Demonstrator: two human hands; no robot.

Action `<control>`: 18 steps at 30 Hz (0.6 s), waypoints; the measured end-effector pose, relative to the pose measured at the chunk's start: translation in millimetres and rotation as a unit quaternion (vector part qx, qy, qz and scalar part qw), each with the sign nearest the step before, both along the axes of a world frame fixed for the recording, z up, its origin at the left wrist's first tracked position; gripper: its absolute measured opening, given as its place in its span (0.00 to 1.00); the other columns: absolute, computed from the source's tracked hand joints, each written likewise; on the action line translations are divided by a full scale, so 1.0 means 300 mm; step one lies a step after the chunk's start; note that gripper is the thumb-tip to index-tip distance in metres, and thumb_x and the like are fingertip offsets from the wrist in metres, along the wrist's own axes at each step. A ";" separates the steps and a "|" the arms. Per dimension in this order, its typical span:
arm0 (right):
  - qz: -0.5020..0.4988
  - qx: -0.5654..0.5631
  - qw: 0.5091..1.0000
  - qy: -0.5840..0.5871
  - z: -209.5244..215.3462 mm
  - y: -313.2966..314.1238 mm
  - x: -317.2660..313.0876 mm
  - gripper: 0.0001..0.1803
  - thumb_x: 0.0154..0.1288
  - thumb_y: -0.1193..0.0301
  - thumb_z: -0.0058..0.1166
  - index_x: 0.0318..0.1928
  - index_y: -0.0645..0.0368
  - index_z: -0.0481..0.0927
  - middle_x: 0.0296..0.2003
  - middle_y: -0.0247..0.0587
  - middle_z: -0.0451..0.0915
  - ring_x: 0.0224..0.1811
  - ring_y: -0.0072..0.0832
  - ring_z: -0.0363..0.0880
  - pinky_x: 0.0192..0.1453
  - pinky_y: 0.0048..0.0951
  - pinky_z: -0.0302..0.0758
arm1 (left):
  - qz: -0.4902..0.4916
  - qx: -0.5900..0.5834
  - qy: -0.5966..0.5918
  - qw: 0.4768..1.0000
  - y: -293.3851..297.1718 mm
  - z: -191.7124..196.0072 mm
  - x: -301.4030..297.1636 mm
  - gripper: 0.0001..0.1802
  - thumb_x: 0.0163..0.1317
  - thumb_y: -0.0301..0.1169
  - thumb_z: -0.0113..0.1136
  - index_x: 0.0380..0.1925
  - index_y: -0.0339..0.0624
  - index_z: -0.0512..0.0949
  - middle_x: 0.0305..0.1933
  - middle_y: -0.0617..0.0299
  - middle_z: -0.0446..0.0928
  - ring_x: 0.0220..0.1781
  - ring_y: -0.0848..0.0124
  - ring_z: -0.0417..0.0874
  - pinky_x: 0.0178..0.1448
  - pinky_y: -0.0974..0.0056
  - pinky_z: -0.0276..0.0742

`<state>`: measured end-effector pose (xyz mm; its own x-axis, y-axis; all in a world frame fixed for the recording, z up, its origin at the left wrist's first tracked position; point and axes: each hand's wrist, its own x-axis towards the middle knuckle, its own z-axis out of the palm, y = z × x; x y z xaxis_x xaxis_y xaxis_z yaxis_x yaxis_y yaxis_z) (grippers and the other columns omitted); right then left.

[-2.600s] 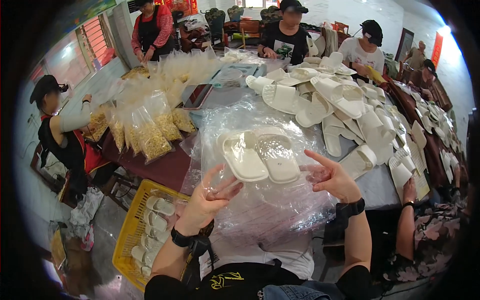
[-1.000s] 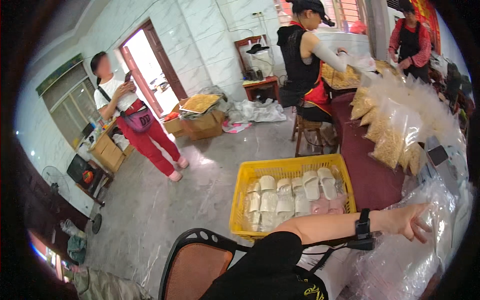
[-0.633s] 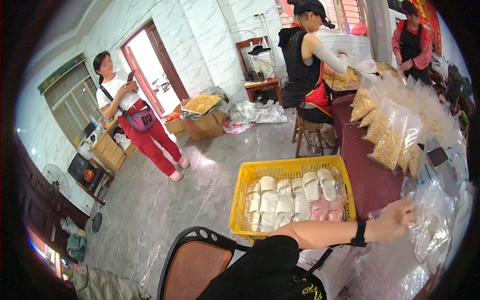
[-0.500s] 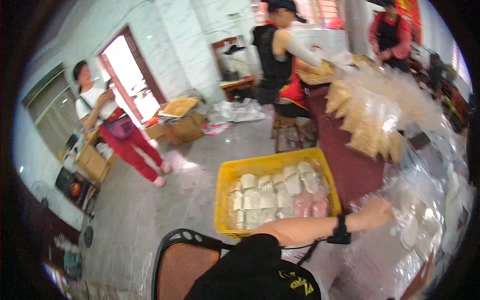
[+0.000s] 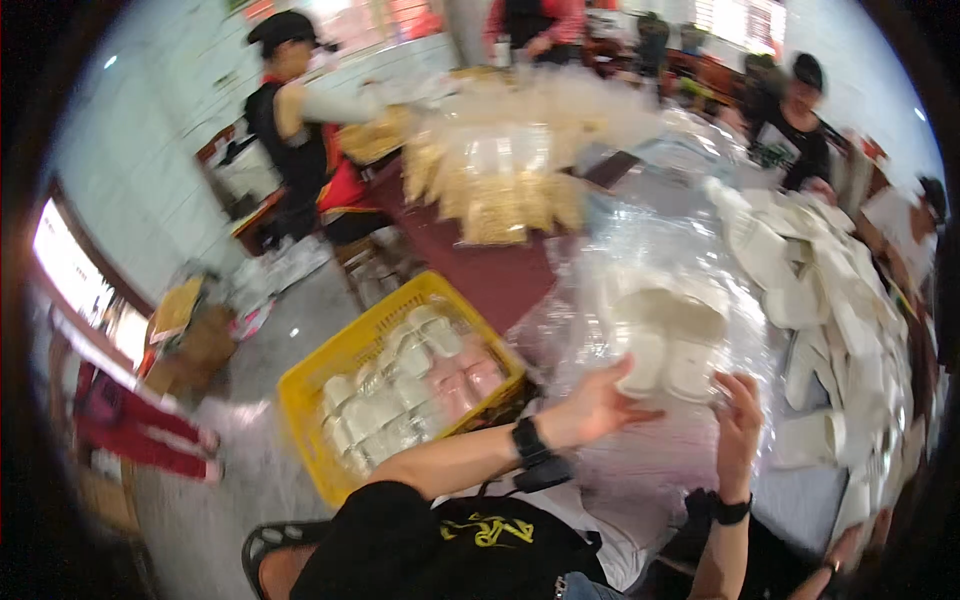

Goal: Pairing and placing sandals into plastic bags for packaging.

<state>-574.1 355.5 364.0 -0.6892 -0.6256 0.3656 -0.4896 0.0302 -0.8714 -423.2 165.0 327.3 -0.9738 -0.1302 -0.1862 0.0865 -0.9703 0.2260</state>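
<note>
A pair of white slippers [image 5: 652, 360] lies side by side on a layer of clear plastic bags [image 5: 600, 450] on the table in front of me. My left hand [image 5: 603, 405] is at the near end of the left slipper, fingers and thumb spread; its fingertips are at or just beside the slipper's edge. By the near end of the right slipper is my right hand [image 5: 738, 425], fingers bent but apart. Whether either hand touches the slippers is hard to tell. Nothing is gripped in either palm.
To the left, a yellow crate [image 5: 310, 405] holds wrapped white and pink slippers. Loose white slippers [image 5: 800, 290] are heaped on the right. Bags of yellowish pieces [image 5: 495, 200] stand on the dark red tabletop [image 5: 480, 280]. Several people work around the table; a chair [image 5: 275, 565] is beside me.
My view has swung to the right. My left hand, formerly closed near the bags, is now spread beside the white slippers. My right hand has come into view.
</note>
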 end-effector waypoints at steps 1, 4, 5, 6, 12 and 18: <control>0.007 -0.002 1.000 -0.019 -0.009 0.013 -0.007 0.27 0.54 0.91 0.50 0.56 0.66 0.83 0.55 0.38 0.75 0.58 0.28 0.73 0.63 0.23 0.67 | 0.001 -0.022 0.019 1.000 0.015 -0.013 -0.029 0.31 0.75 0.41 0.56 0.70 0.34 0.64 0.72 0.47 0.69 0.71 0.50 0.74 0.79 0.42 0.66; 0.028 0.017 0.999 0.021 -0.050 0.076 -0.066 0.29 0.57 0.87 0.55 0.62 0.66 0.78 0.59 0.43 0.73 0.64 0.34 0.71 0.71 0.29 0.64 | 0.035 -0.278 -0.006 0.960 0.057 0.034 -0.053 0.29 0.77 0.42 0.49 0.69 0.36 0.63 0.72 0.46 0.69 0.70 0.49 0.75 0.73 0.39 0.73; 0.049 0.023 0.998 0.022 -0.056 0.083 -0.076 0.34 0.58 0.85 0.56 0.68 0.64 0.74 0.61 0.44 0.72 0.66 0.35 0.70 0.74 0.32 0.62 | 0.060 -0.280 -0.017 0.958 0.056 0.015 -0.052 0.29 0.77 0.42 0.49 0.69 0.36 0.63 0.72 0.46 0.69 0.70 0.49 0.75 0.73 0.39 0.73; 0.082 0.006 0.997 -0.004 -0.049 0.079 -0.071 0.39 0.58 0.85 0.56 0.72 0.63 0.68 0.64 0.43 0.70 0.68 0.35 0.68 0.76 0.35 0.60 | 0.040 -0.152 0.001 0.988 0.059 -0.008 -0.059 0.28 0.77 0.41 0.48 0.69 0.35 0.63 0.71 0.46 0.70 0.69 0.50 0.75 0.72 0.39 0.74; 0.053 0.126 0.981 0.137 -0.121 0.066 -0.149 0.51 0.53 0.76 0.64 0.78 0.58 0.57 0.76 0.53 0.59 0.76 0.50 0.61 0.80 0.44 0.57 | 0.038 -0.041 0.073 0.996 0.020 0.059 0.108 0.25 0.78 0.37 0.44 0.69 0.36 0.63 0.70 0.48 0.71 0.68 0.50 0.76 0.69 0.35 0.76; 0.043 0.211 0.947 0.238 -0.236 0.082 -0.279 0.39 0.61 0.82 0.54 0.75 0.58 0.65 0.72 0.55 0.63 0.76 0.50 0.60 0.80 0.45 0.56 | 0.100 -0.076 0.057 0.990 -0.101 0.095 0.380 0.29 0.77 0.36 0.45 0.74 0.39 0.58 0.75 0.47 0.66 0.71 0.45 0.72 0.67 0.27 0.73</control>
<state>-657.7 380.2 293.4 -0.4485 -0.8318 0.3272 -0.8408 0.2684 -0.4701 -309.1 134.9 355.7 -0.9394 -0.3405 -0.0392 0.3070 -0.8869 0.3451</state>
